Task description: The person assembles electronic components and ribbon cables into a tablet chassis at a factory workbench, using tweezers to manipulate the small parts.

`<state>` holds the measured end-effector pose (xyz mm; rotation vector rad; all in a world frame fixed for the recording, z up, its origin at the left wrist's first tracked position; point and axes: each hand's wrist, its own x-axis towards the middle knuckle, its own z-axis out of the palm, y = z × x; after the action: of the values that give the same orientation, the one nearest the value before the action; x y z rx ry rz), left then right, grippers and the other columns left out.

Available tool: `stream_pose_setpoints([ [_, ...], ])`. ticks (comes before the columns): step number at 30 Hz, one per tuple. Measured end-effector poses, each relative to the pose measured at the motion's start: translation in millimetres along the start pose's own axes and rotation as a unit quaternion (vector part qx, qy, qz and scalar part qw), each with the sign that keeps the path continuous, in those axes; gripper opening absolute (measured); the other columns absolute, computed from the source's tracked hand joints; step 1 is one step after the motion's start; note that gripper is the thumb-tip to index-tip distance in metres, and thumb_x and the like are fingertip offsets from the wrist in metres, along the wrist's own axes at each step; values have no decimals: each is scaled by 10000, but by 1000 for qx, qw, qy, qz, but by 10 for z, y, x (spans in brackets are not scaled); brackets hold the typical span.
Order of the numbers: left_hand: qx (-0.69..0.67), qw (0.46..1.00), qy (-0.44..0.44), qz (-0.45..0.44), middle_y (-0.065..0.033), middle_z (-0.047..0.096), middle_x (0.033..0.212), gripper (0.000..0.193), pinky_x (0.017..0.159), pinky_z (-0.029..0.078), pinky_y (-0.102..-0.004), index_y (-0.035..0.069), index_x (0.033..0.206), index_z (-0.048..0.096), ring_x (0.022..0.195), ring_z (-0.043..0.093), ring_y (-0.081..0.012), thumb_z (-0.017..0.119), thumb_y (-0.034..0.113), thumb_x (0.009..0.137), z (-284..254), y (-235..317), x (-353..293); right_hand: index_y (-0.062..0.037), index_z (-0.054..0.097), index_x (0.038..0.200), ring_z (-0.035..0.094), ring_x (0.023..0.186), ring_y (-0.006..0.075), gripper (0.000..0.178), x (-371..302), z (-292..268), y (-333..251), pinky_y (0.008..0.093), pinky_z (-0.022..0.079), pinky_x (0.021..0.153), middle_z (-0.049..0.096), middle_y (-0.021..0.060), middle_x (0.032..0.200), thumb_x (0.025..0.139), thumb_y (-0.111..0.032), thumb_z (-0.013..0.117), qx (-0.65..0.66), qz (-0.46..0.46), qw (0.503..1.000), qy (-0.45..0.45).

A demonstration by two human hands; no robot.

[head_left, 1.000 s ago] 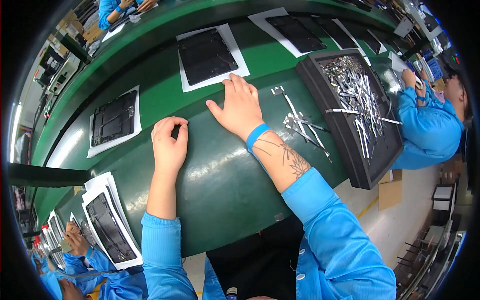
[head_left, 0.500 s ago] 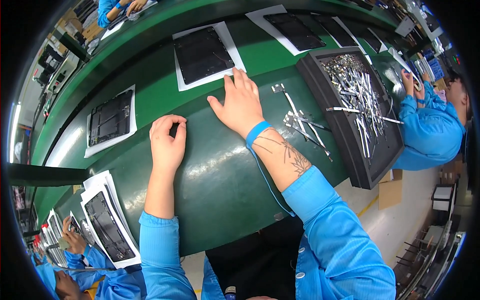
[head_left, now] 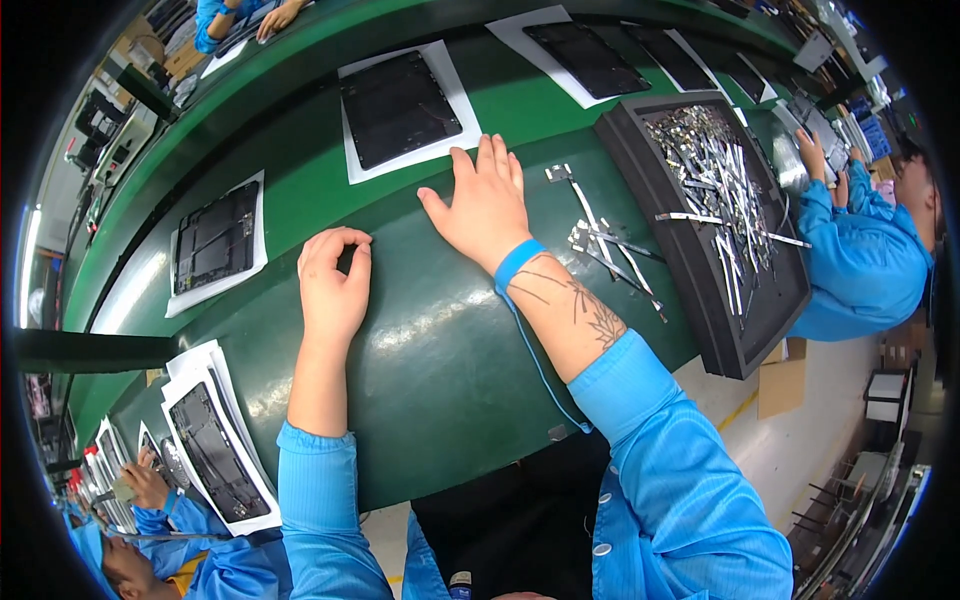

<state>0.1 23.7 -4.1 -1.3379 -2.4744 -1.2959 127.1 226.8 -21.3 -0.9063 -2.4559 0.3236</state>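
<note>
1. Marks on the strips and panels are too small to read.
2. The near panel [head_left: 400, 108] is black, flat and rectangular, with a thin line across its face; it lies on a white sheet [head_left: 453, 92] on the lighter green band [head_left: 310, 190], beyond the hands.
3. The right hand [head_left: 482, 215] lies palm down, fingers slightly spread and thumb well apart, its tips just beside the sheet's corner; whether they touch is unclear.
4. The left hand [head_left: 335, 280] curls above the green surface [head_left: 430, 400], thumb and forefinger nearly together; I cannot tell whether they meet.
5. Silver-and-black strips [head_left: 584, 203] lie crossed beside a black tray [head_left: 625, 150] heaped with more.
</note>
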Motion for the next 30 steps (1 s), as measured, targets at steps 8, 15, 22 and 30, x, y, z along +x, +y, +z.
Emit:
stream_pose_setpoints([
  [8, -2, 1000, -3, 0, -105, 783, 1087, 58, 1070, 508, -443, 60, 997, 772, 1142, 698, -332, 754, 60, 942, -8, 32, 14, 52, 564, 1554, 360, 1644, 388, 775, 14, 41, 39, 595, 216, 1349, 504, 256, 1678, 1033, -508, 687, 1, -17, 1000, -11],
  [15, 8, 1000, -3, 6, -104, 782, 1090, 61, 1061, 517, -436, 58, 1011, 771, 1132, 701, -327, 750, 62, 954, -5, 7, 7, 41, 639, 1465, 513, 1529, 383, 643, 29, -59, 53, 588, 339, 1296, 627, 228, 1550, 970, -338, 795, 85, -40, 995, 15],
  [22, -61, 995, 54, -60, -111, 743, 1201, 141, 1052, 541, -373, 29, 1100, 743, 1170, 707, -276, 711, -9, 969, -42, -33, -10, 30, 779, 1227, 700, 1274, 381, 379, 15, -255, -76, 443, 559, 1106, 767, 188, 1316, 928, -194, 840, 261, -90, 960, 51],
  [30, -33, 988, 132, -66, -150, 670, 1426, 277, 1202, 459, -431, 55, 1247, 711, 1375, 623, -336, 691, 15, 973, -55, -209, 13, -11, 828, 917, 785, 806, 270, 109, 9, -380, -47, 358, 622, 764, 795, 148, 912, 904, -114, 794, 370, -83, 922, -74],
])
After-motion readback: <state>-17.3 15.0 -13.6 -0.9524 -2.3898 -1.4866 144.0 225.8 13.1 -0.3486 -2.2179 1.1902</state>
